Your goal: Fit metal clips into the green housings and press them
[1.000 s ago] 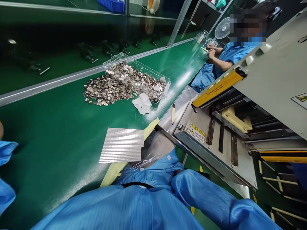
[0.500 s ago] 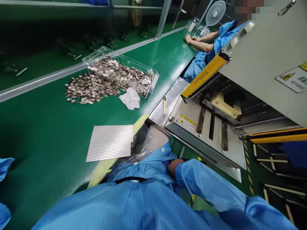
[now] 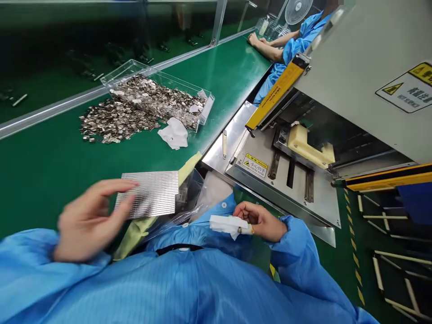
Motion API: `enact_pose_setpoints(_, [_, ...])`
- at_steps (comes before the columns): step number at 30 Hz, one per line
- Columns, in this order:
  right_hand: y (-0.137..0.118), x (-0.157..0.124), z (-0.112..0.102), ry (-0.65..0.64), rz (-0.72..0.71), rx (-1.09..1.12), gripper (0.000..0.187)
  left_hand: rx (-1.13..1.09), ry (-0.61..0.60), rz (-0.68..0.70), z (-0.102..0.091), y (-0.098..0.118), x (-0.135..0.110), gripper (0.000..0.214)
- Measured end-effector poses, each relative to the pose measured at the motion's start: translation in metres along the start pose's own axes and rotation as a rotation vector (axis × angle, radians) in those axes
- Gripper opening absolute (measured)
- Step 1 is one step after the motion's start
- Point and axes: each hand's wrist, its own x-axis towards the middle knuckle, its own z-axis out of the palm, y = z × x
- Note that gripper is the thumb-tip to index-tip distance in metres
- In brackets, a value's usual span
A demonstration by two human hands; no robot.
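Observation:
My left hand hovers over the near left corner of a ribbed silver metal sheet lying on the green table. Its fingers are spread and it holds nothing. It is blurred by motion. My right hand is in front of my chest, closed on a folded white cloth, with a taped finger showing. A clear plastic bag lies at the table edge beside the sheet.
A clear tray of small shiny metal pieces has spilled a heap onto the table, with a crumpled white cloth beside it. A grey press machine with a yellow bar stands to the right. Another person's arms rest far off.
Both my hands have come into view: the left rose over the metal sheet, the right came up from my lap with the white cloth. The view swung left and down.

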Motion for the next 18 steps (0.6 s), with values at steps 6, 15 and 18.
enact_pose_setpoints(6, [-0.004,0.01,0.023,-0.04,-0.062,0.054,0.041,-0.248,-0.637,0.329,0.06,0.064,-0.011,0.037])
enact_pose_setpoints(15, [0.015,-0.037,0.004,0.172,-0.061,0.023,0.048,-0.406,-0.761,0.321,0.099,0.085,-0.005,0.016])
enact_pose_setpoints(18, [0.026,-0.044,0.016,0.152,-0.063,0.048,0.047,-0.322,-0.92,0.352,0.119,0.095,-0.01,0.038])
